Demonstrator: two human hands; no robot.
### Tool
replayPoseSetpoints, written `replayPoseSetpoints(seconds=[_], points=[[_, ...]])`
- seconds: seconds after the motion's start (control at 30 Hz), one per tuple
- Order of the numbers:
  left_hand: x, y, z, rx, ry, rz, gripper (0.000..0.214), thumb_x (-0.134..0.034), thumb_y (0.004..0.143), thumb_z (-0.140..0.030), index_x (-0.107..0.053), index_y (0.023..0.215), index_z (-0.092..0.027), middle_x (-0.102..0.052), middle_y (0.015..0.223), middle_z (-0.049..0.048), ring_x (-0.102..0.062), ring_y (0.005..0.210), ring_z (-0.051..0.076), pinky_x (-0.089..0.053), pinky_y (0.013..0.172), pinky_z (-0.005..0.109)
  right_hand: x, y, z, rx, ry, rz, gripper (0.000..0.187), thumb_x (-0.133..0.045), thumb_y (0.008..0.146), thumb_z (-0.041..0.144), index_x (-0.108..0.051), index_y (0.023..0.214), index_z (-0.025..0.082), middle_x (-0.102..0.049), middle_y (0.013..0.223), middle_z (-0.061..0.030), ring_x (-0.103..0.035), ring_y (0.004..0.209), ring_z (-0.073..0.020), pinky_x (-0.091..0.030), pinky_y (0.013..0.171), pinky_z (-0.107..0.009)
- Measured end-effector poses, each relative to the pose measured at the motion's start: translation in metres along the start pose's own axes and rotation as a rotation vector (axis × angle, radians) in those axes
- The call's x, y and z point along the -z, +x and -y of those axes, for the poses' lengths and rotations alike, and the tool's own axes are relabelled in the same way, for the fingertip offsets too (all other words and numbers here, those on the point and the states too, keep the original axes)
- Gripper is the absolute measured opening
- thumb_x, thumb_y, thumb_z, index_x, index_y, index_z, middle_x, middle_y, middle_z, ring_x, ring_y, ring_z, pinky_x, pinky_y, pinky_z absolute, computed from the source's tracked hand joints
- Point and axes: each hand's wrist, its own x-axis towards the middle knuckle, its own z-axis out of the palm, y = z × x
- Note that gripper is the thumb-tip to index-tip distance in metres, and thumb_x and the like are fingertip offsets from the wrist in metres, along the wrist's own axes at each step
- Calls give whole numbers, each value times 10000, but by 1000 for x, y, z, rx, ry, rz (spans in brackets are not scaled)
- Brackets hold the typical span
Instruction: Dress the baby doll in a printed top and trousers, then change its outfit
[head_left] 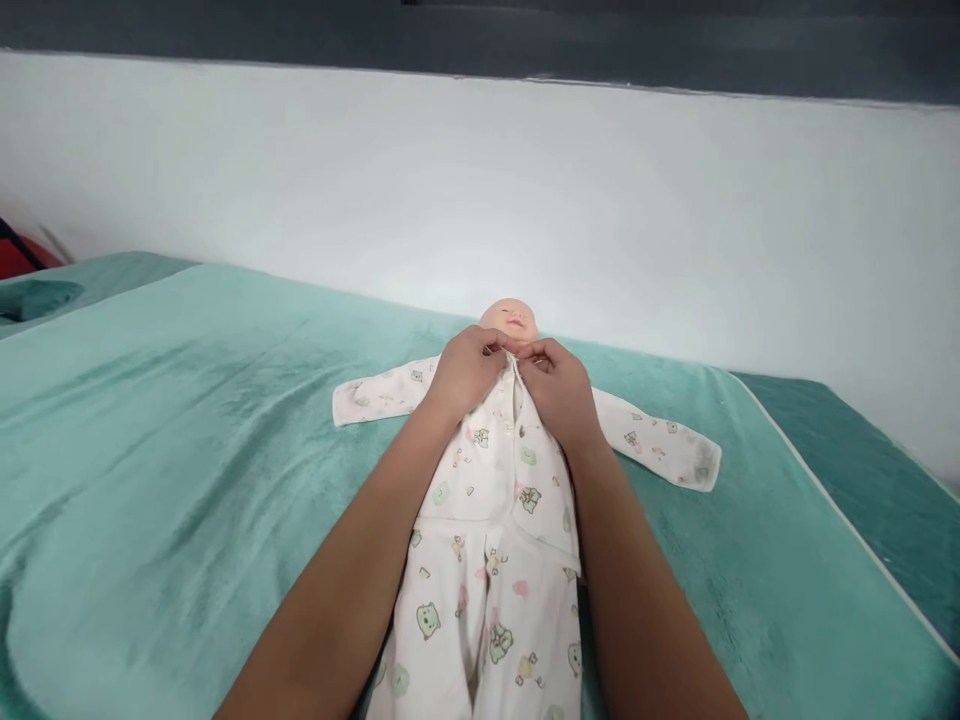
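Observation:
A baby doll lies on its back, its head pointing away from me. It wears a white printed baby jacket with long sleeves stretched out to both sides, and matching trousers. My left hand pinches the jacket's edge at the neckline, just under the doll's chin. Close against it, my right hand pinches the other edge of the collar. Small fasteners run down the jacket's front opening, which gapes slightly below my fingers. My fingertips partly hide the collar and neck.
A green blanket with soft wrinkles covers the surface under the doll. Behind it rises a white wall with a dark band along the top. Darker green cloth shows at the right, and a red object sits at the far left.

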Motion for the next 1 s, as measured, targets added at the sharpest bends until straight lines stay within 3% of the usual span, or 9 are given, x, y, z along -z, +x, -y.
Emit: replayPoseSetpoints(seconds=[0.1, 0.23, 0.37, 0.5, 0.6, 0.77, 1.0], points=[[-1, -3, 1, -43, 141, -41, 288, -504, 850, -156, -764, 944, -235, -688, 1115, 63, -639, 1032, 223, -467, 962, 375, 0, -5, 0, 69, -66, -38, 147, -528, 799, 234, -673, 807, 213, -671, 917, -26, -590, 837, -182, -451, 828, -345], [1, -13, 2, -117, 248, -26, 345, -450, 908, -182, -751, 1073, -213, -673, 1131, 91, -613, 1119, 251, -454, 1008, 404, 2, -19, 0, 129, -114, 5, 257, -520, 864, 274, -734, 998, 223, -645, 1078, -72, -601, 999, -216, -450, 942, -394], [5, -33, 6, -207, 220, -66, 354, -426, 948, -203, -708, 1163, -209, -666, 1182, 84, -576, 1186, 241, -429, 1059, 398, 0, -51, 6, 174, -188, -9, 337, -542, 890, 311, -683, 1187, 235, -596, 1206, -100, -525, 1188, -261, -397, 1066, -456], [9, -52, 5, -282, 169, -89, 300, -453, 963, -233, -685, 1153, -222, -672, 1198, 63, -579, 1174, 219, -426, 1056, 378, -5, -85, 13, 245, -244, -90, 352, -530, 888, 256, -627, 1226, 238, -591, 1269, -95, -497, 1216, -257, -392, 1074, -448], [11, -58, 2, -330, 158, -75, 245, -471, 967, -241, -688, 1081, -229, -692, 1148, 48, -589, 1145, 210, -424, 1041, 372, -7, -92, 13, 238, -237, -136, 285, -541, 876, 255, -620, 1149, 233, -609, 1234, -91, -512, 1193, -255, -403, 1049, -436], [12, -55, 1, -309, 129, -63, 151, -526, 946, -251, -672, 976, -235, -698, 1130, 42, -597, 1132, 208, -429, 1026, 363, -7, -76, 12, 183, -300, -201, 154, -599, 841, 300, -591, 975, 224, -611, 1080, -96, -532, 1059, -269, -427, 963, -431], [13, -52, 4, -241, -7, -47, 160, -529, 934, -228, -688, 952, -231, -701, 1126, 45, -610, 1136, 193, -437, 1044, 338, -5, -53, 25, 76, -486, -58, 189, -575, 839, 344, -462, 725, 244, -581, 763, -34, -490, 742, -212, -362, 692, -342]])
